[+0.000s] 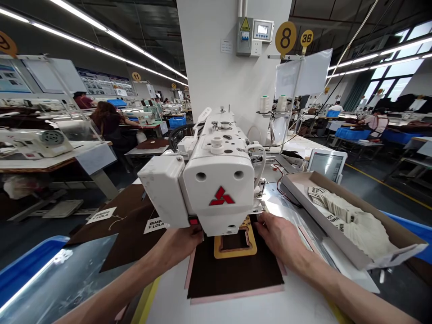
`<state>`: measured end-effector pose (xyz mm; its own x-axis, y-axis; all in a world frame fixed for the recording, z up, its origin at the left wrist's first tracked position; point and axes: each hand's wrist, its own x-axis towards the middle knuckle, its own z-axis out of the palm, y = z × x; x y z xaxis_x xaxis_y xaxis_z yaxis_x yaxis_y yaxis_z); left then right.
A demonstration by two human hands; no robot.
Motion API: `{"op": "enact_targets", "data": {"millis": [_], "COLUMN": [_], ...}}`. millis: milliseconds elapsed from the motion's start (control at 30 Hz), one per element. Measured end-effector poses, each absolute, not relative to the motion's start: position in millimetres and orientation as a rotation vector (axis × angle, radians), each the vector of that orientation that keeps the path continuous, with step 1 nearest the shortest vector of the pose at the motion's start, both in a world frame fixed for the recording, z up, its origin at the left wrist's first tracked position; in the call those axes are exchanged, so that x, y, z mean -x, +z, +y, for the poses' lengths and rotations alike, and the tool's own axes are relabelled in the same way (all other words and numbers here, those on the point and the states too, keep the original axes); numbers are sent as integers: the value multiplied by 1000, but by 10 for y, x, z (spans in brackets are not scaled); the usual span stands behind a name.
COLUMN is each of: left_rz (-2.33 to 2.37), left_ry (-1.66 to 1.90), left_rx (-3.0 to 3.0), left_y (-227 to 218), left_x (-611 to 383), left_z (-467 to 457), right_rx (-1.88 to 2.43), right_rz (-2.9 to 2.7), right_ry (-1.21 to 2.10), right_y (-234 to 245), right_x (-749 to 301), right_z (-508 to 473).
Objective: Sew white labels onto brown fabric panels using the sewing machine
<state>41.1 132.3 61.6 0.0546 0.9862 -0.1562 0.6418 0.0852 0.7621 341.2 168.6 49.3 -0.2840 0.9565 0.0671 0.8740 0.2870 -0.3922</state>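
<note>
A dark brown fabric panel (236, 283) lies flat under the head of a white sewing machine (219, 180), with a pink layer (209, 300) showing beneath its edges. On the panel rests a yellow frame-shaped clamp (235, 254) with a rectangular opening. My left hand (187, 240) is closed at the panel's left side, its fingertips partly hidden by the machine head. At the right side, my right hand (275, 231) has bent fingers closed on the panel's edge, beside the clamp. The needle area is hidden behind the machine head.
A cardboard box (351, 211) on the right holds many white printed labels (357, 225). Brown fabric pieces (124, 216) with labels on them lie to the left. Behind the box stands a screen panel (326, 163). A blue bin (30, 265) sits at lower left.
</note>
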Motion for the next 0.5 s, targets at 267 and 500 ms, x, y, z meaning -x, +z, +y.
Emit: {"op": "enact_targets", "data": {"millis": [267, 500], "left_rz": [1628, 1415], "left_ry": [711, 558], "left_rx": [-2632, -3068], "left_y": [484, 186], "left_x": [-326, -306], "left_z": [467, 153], "right_rx": [1235, 894], "right_rz": [-2476, -2679], "right_ry": [294, -63], "right_y": [557, 344], "right_x": [-3844, -4061], "right_z": [1250, 904]}}
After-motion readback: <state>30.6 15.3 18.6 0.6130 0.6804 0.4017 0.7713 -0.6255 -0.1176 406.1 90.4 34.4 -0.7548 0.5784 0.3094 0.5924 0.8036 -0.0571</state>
